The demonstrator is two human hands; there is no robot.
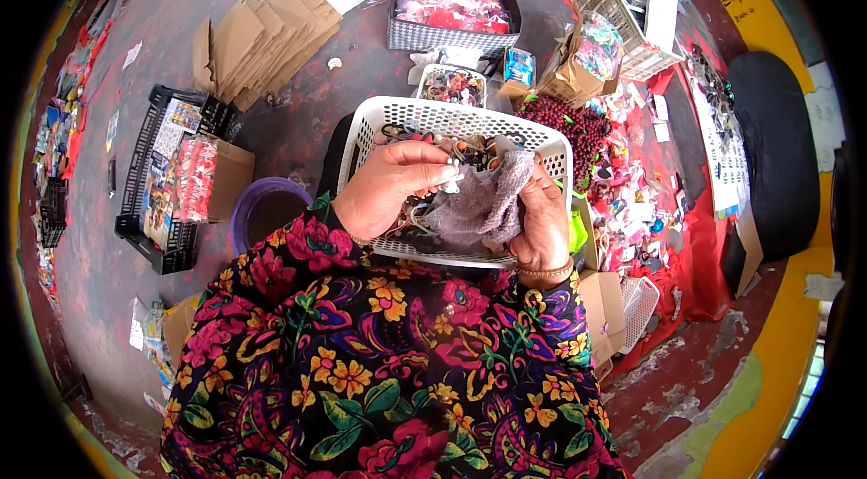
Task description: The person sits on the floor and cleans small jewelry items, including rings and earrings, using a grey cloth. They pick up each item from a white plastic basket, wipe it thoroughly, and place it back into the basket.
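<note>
Left grip [375, 188] pinching small whitish piece [451, 176]; right grip [545, 226] pinching fuzzy grey cloth [483, 201], over white basket [452, 111]

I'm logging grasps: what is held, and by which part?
Right grip: fuzzy greyish-purple cloth, by its right edge. Left grip: apparently small whitish piece, part unclear.

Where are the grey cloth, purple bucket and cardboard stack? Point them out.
Grey cloth [479, 206]: head view, its middle.
Purple bucket [239, 210]: head view, its rim.
Cardboard stack [269, 41]: head view, a middle sheet.

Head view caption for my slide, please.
Over a white basket, the right hand holds a grey cloth while the left hand pinches a small white piece.
</note>
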